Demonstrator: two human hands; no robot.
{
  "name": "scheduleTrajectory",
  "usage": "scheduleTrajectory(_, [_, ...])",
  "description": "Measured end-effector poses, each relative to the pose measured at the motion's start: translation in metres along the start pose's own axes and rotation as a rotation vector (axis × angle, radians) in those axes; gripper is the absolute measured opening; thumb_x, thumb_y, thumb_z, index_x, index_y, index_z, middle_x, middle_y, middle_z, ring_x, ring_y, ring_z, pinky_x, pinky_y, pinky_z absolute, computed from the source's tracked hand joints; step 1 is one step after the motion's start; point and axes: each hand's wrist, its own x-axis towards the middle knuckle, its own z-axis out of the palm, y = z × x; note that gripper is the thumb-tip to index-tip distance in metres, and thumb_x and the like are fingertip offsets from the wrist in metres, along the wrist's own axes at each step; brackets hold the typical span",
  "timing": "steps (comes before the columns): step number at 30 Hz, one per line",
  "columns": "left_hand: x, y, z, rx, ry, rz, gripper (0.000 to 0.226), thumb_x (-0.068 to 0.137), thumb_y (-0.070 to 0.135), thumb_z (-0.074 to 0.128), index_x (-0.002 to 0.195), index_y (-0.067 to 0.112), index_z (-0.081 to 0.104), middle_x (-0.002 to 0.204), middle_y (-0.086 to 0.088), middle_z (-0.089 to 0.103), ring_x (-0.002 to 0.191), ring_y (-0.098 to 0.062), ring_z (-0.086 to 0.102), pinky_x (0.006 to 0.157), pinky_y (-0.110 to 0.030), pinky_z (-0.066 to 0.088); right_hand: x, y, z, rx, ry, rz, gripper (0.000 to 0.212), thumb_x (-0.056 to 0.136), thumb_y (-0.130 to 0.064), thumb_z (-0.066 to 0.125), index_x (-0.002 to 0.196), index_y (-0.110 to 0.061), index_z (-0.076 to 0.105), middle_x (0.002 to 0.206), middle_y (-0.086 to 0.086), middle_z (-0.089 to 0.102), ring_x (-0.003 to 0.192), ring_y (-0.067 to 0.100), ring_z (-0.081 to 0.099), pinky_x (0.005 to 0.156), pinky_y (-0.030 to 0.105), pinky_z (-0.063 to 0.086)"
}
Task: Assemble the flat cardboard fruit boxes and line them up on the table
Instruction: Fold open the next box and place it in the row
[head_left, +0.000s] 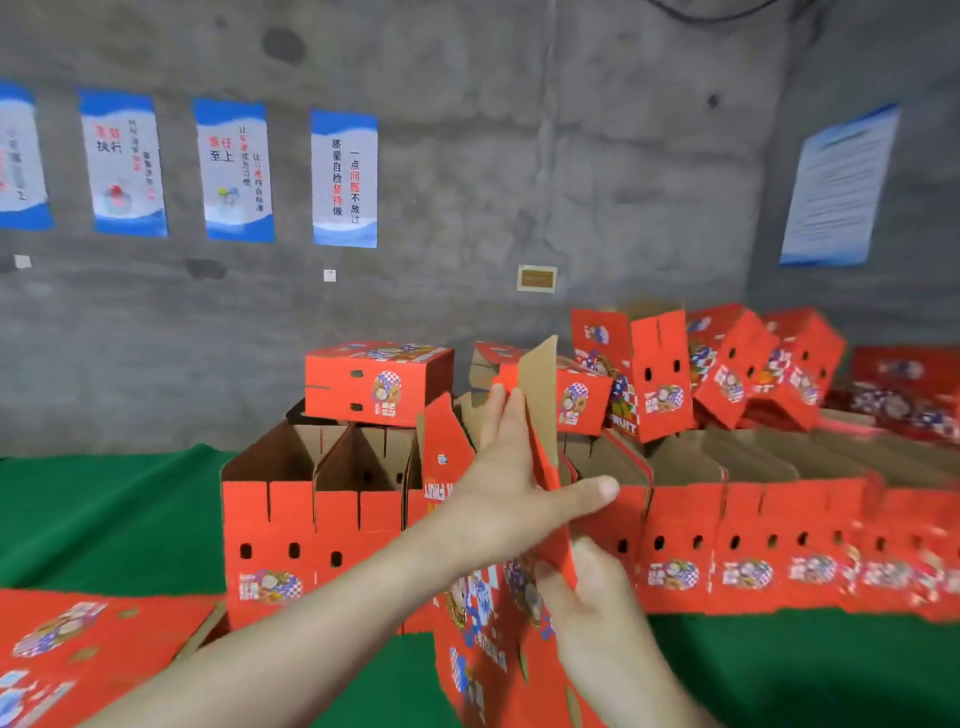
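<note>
Holding one red fruit box (483, 623) upright, close in front, half folded and not yet square. Pinching its tall flap with the left hand (514, 499): fingers (498, 421) straight on one side, thumb across the other. Gripping the lower edge with the right hand (587, 597), fingers curled round the card. Held this way, most likely, to bend the sides along their folds and pop the box open. Bottom end out of sight, so no telling whether touching the green desk (104, 519).

Just behind, a row of open boxes (685, 545), side by side along the desk. Behind those, a messy pile of closed boxes (379, 384), some tipped over. At the near left, flat boxes (78, 649) lying ready. On the grey wall, blue and white posters (343, 176). Not much room ahead: easy to bump the row while folding.
</note>
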Motion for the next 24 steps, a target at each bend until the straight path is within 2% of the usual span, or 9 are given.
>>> scheduleTrajectory(3, [0.001,0.000,-0.002,-0.059,0.089,0.050,0.083,0.082,0.003,0.061,0.148,0.035,0.022,0.148,0.010,0.035,0.136,-0.002,0.028,0.108,-0.016,0.024,0.000,-0.005,0.014,0.029,-0.086,-0.042,0.058,0.099,-0.011,0.042,0.149,-0.031,0.023,0.144,-0.017,0.041,0.115,-0.019,0.044,0.096,0.002,0.034])
scheduleTrajectory(5, [-0.002,-0.006,-0.017,-0.133,0.155,0.068,0.078,0.072,-0.018,0.046,0.128,0.036,0.049,0.111,0.012,0.064,0.094,0.001,0.058,0.082,-0.013,0.045,0.007,-0.006,0.019,0.063,-0.207,-0.117,0.059,0.098,-0.032,0.041,0.145,-0.044,0.008,0.151,-0.030,0.016,0.130,-0.025,0.018,0.107,0.002,0.016])
scheduleTrajectory(7, [-0.005,-0.018,-0.040,-0.185,0.255,0.059,0.065,0.070,-0.026,0.045,0.107,0.025,0.063,0.086,0.011,0.070,0.073,0.000,0.062,0.068,-0.017,0.049,0.020,-0.002,0.013,0.005,-0.300,-0.123,0.048,0.101,-0.040,0.036,0.143,-0.045,0.013,0.152,-0.032,0.005,0.135,-0.021,0.006,0.107,0.001,0.007])
scheduleTrajectory(9, [-0.010,-0.031,-0.064,-0.244,0.330,0.021,0.057,0.076,-0.024,0.050,0.096,0.027,0.065,0.074,0.011,0.071,0.066,-0.001,0.064,0.062,-0.018,0.051,0.036,0.013,0.003,-0.126,-0.255,-0.058,0.049,0.102,-0.034,0.038,0.149,-0.031,0.023,0.156,-0.019,0.015,0.137,-0.006,0.024,0.104,0.006,0.020])
scheduleTrajectory(12, [-0.026,-0.047,-0.085,-0.356,0.348,-0.050,0.048,0.082,-0.017,0.054,0.093,0.028,0.067,0.078,0.003,0.075,0.065,-0.011,0.070,0.055,-0.020,0.054,0.057,0.037,-0.012,-0.230,-0.062,0.078,0.054,0.098,-0.023,0.051,0.148,-0.017,0.029,0.151,-0.003,0.031,0.107,0.006,0.054,0.089,0.013,0.039])
scheduleTrajectory(17, [-0.047,-0.067,-0.102,-0.564,0.340,-0.109,0.037,0.084,-0.011,0.055,0.097,0.021,0.069,0.088,-0.015,0.073,0.068,-0.028,0.070,0.060,-0.036,0.058,0.080,0.055,-0.035,-0.256,0.125,0.140,0.059,0.090,-0.032,0.065,0.139,-0.014,0.039,0.137,0.000,0.040,0.092,0.019,0.061,0.086,0.031,0.047])
scheduleTrajectory(19, [-0.050,-0.073,-0.104,-0.592,0.330,-0.114,0.034,0.083,-0.010,0.054,0.098,0.017,0.069,0.089,-0.018,0.072,0.068,-0.029,0.070,0.060,-0.037,0.057,0.087,0.055,-0.044,-0.207,0.108,0.166,0.045,0.089,-0.034,0.065,0.125,-0.013,0.048,0.119,0.002,0.053,0.084,0.017,0.063,0.077,0.032,0.051])
scheduleTrajectory(22, [-0.054,-0.083,-0.103,-0.568,0.315,-0.117,0.029,0.082,-0.005,0.058,0.101,0.015,0.068,0.092,-0.020,0.072,0.071,-0.032,0.070,0.060,-0.039,0.058,0.090,0.052,-0.054,-0.142,-0.056,0.200,0.026,0.094,-0.036,0.057,0.102,-0.012,0.051,0.079,0.001,0.061,0.050,0.009,0.059,0.048,0.023,0.044])
scheduleTrajectory(24, [-0.055,-0.093,-0.103,-0.541,0.272,-0.102,0.027,0.080,0.004,0.064,0.100,0.022,0.068,0.093,-0.017,0.072,0.073,-0.032,0.070,0.060,-0.039,0.057,0.087,0.051,-0.057,-0.023,-0.140,0.181,0.018,0.098,-0.034,0.050,0.112,-0.023,0.048,0.093,-0.010,0.057,0.055,0.018,0.067,0.044,0.022,0.044])
